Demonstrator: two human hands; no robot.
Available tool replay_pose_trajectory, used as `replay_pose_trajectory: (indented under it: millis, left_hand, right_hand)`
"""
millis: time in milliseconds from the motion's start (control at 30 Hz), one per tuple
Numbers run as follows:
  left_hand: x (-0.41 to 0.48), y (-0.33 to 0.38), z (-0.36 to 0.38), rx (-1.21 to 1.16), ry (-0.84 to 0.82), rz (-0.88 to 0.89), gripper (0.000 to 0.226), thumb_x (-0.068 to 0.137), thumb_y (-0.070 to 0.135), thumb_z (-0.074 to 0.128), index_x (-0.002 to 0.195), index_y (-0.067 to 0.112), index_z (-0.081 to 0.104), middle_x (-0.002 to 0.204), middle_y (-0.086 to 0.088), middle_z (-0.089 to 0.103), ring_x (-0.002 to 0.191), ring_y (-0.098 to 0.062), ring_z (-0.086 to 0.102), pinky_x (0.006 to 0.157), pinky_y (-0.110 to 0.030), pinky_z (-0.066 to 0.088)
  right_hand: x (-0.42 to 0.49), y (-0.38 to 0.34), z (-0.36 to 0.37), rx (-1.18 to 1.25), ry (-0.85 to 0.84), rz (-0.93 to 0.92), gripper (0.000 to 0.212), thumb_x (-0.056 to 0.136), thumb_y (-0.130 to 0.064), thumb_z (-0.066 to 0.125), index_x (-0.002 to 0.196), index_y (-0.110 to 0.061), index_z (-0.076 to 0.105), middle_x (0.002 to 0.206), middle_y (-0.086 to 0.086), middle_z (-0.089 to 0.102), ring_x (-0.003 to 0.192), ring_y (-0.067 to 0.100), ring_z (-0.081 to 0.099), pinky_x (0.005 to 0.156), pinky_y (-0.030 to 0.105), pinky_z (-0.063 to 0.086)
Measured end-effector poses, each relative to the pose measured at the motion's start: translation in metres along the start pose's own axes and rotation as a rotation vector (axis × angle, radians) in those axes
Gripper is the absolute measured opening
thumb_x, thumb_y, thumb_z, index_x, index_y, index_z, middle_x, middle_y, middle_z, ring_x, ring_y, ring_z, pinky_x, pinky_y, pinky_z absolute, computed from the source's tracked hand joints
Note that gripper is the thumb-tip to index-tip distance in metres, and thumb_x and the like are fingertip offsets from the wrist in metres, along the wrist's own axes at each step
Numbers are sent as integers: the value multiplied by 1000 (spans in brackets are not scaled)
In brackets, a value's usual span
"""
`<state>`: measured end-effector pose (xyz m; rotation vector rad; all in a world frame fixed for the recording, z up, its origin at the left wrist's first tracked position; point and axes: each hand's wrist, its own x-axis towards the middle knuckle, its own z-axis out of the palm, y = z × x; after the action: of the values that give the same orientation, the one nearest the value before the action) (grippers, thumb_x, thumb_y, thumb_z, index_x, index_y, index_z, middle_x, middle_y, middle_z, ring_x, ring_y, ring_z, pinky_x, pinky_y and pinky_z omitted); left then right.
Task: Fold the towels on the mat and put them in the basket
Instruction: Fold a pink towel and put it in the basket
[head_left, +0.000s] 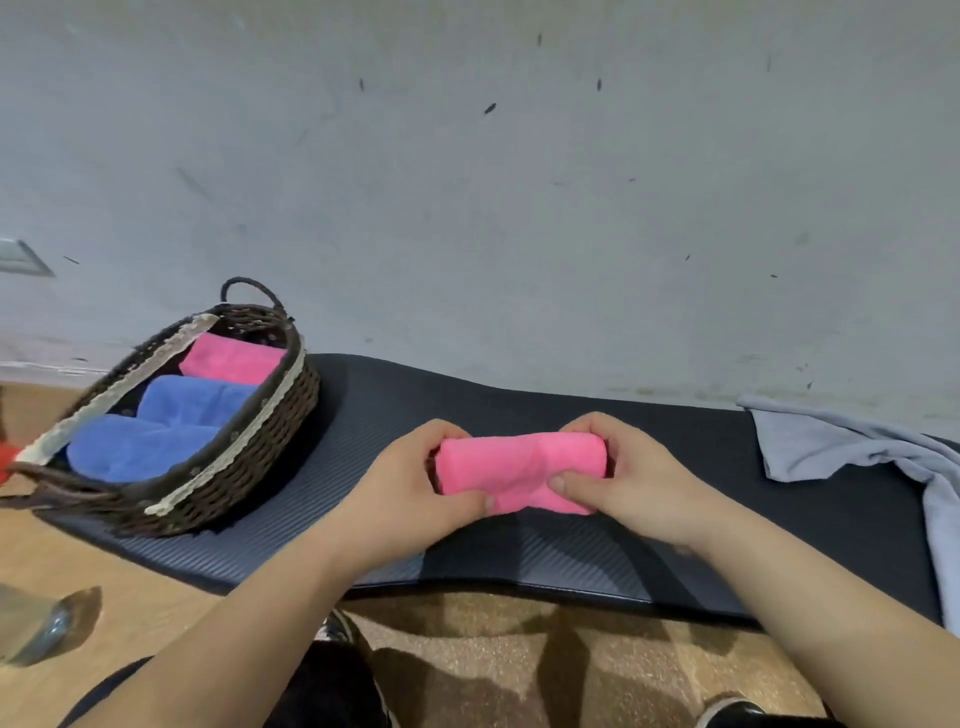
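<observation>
A folded pink towel is held just above the black mat in the middle of the view. My left hand grips its left end, thumb on the near side. My right hand grips its right end, thumb pressed on the front. A dark wicker basket with a lace trim stands on the mat's left end. Inside it lie two folded blue towels and a folded pink towel. An unfolded grey towel lies on the mat at the right.
A grey wall rises right behind the mat. The wooden floor lies in front and to the left. A shiny grey object sits on the floor at the lower left. My legs and shoes are at the bottom.
</observation>
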<state>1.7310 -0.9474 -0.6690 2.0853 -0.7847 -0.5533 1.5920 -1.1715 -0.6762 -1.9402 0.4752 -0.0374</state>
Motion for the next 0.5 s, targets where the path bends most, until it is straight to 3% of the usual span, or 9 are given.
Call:
replay_pose_trajectory:
  millis: [100,167,333,433,500]
  left_hand:
    - [-10,0,-25,-183,65,-32,41,76,19,86,109,28,64,102,4,74,93,-11,72,87,-40,61]
    - [-18,-8,-42,-245,96,-39,41,79,20,85,113,27,64,106,6,76,98,-10,73,93,-42,60]
    - [-34,-32,-99,-316,206,-56,40,83,32,80,119,31,64,108,8,76,102,-13,73,91,-44,61]
    - [-33,-45,-146,-337,360,-85,31,88,31,77,117,30,63,103,1,76,95,-23,75,82,-45,64]
    - [-26,-56,-181,-304,498,-96,32,88,33,76,117,29,62,104,0,75,93,-23,74,83,-49,63]
  right_hand:
    - [-3,-17,33,258,58,47,37,90,-19,78,119,-35,63,113,2,73,98,26,75,82,47,63]
    - [-5,-30,61,361,76,101,43,94,-20,74,133,-28,56,117,10,70,92,31,77,81,49,64]
    - [12,-72,117,344,23,154,47,94,-40,70,134,-20,56,100,10,78,86,29,77,82,49,64]
    - [42,-111,136,266,28,149,66,95,-48,66,151,-20,42,112,4,73,91,21,76,84,41,64]
    - [61,-139,147,221,28,135,72,97,-48,63,156,-19,34,120,1,67,96,17,74,86,37,63]
